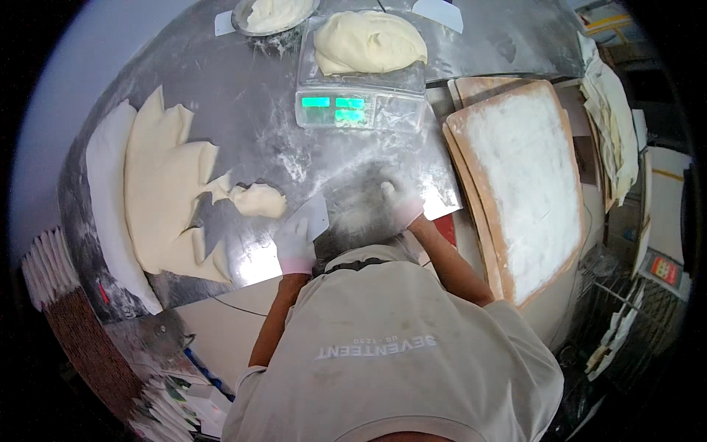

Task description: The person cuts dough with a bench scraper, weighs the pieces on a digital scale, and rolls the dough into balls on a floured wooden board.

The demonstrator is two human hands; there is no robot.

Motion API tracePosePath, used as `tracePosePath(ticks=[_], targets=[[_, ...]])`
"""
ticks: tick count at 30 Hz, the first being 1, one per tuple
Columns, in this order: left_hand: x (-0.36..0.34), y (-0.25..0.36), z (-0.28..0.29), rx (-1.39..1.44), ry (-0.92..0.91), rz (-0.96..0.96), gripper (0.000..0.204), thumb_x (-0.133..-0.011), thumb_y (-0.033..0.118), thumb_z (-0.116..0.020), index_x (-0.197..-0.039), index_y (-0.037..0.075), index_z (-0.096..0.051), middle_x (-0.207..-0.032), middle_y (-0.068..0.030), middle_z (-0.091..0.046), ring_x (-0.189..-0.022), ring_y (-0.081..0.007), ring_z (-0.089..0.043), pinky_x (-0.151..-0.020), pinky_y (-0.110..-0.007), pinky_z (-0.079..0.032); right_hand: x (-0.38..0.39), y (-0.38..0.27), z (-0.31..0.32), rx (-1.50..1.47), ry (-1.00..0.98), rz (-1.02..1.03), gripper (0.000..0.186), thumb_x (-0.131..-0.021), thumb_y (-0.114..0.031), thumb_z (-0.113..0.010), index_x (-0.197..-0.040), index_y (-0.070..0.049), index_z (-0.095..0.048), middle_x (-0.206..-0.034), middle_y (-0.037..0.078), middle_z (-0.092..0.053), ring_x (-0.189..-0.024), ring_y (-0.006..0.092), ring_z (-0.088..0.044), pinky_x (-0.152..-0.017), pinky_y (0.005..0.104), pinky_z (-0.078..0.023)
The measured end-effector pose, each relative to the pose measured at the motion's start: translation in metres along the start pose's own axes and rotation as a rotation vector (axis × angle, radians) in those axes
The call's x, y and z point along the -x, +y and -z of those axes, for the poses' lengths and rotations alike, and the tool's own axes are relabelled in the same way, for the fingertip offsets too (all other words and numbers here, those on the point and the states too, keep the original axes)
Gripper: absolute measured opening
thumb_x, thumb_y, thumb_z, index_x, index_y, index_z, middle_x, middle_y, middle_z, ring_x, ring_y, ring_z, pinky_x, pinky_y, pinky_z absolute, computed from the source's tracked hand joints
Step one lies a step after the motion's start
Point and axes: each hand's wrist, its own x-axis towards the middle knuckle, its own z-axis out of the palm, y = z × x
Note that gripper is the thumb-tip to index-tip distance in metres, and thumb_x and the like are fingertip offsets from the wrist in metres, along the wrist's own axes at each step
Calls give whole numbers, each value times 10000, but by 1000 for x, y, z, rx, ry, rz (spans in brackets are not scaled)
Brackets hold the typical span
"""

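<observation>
My left hand (296,243), in a white glove, holds a flat white dough scraper (312,216) against the steel table (243,96). Just left of it lies a small cut lump of dough (258,200), and beyond that a large flat sheet of pale dough (166,188). My right hand (398,200), also gloved, presses flat on the floured patch of the table in front of me; nothing shows in it. A digital scale (359,107) behind my hands carries a big mound of dough (368,40).
A floured wooden board (519,184) lies to the right, stacked on others. A metal bowl of dough (272,15) stands at the back. Folded cloths (611,125) hang at far right. Stacked papers (48,265) sit at the lower left.
</observation>
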Motion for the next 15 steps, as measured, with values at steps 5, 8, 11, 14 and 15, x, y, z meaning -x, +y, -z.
tracePosePath(ticks=[5, 8, 11, 14, 15], targets=[[-7, -118, -80, -512, 68, 166, 349, -789, 159, -588, -1122, 61, -622, -1080, -184, -620, -1034, -340, -584, -899, -448, -449, -1, -11, 20, 32, 57, -47, 335, -865, -120, -530, -1175, -11, -597, -1166, 224, -603, -1133, 359, -549, -1000, 419, -414], [-70, -176, -37, -416, 111, 501, 289, -825, 201, -586, -1060, 50, -660, -1023, -182, -662, -966, -326, -643, -835, -428, -502, -14, -14, 42, 43, 49, -16, 366, -867, -116, -530, -1217, -21, -577, -1185, 221, -586, -1157, 346, -531, -1019, 411, -398], [-141, -84, 92, -44, 411, 535, 304, -868, 217, -589, -1035, -25, -667, -1025, -192, -686, -975, -322, -647, -844, -411, -496, -52, 13, 76, 119, 219, 79, 403, -858, -114, -539, -1240, 17, -536, -1207, 212, -566, -1167, 326, -519, -1023, 394, -385], [-166, -47, 94, 202, 374, 389, 363, -881, 212, -610, -1134, -48, -625, -1076, -169, -679, -987, -264, -642, -852, -368, -484, -130, 30, 113, -43, 311, 104, 514, -866, -146, -537, -1320, 75, -439, -1276, 247, -509, -1223, 325, -474, -1049, 392, -350], [-176, -32, 94, 255, 336, 367, 382, -883, 209, -615, -1162, -52, -612, -1089, -160, -677, -988, -247, -641, -852, -356, -482, -158, 30, 123, -96, 323, 111, 555, -869, -157, -537, -1346, 95, -407, -1299, 258, -490, -1242, 324, -459, -1057, 392, -338]])
